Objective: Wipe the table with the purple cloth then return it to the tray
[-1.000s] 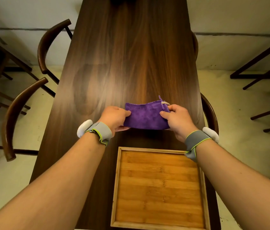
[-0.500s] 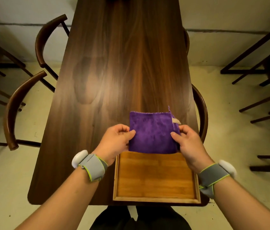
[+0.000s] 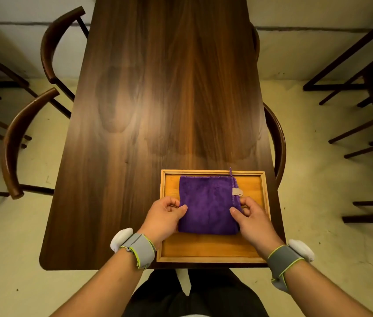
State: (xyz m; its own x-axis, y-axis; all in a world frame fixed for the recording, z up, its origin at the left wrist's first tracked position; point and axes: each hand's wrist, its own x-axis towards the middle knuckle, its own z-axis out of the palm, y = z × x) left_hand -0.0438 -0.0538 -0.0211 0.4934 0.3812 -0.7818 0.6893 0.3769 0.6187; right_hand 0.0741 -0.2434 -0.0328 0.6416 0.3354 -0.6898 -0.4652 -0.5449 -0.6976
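The folded purple cloth [image 3: 207, 202] lies flat inside the light wooden tray [image 3: 210, 248], which sits at the near right end of the dark wooden table [image 3: 158, 99]. My left hand [image 3: 164, 216] pinches the cloth's near left edge. My right hand [image 3: 253, 216] grips its near right edge, just below a small beige tag and a hanging loop. Both wrists wear grey bands.
Two curved-back chairs [image 3: 18, 143] stand along the table's left side and another chair [image 3: 277, 138] is tucked in at the right. More chair and table legs [image 3: 350, 72] crowd the far right floor. My dark trousers show below the table's near edge.
Both hands brought the cloth from the bare tabletop beyond the tray back toward me and down into the tray. The view also pulled back from the table.
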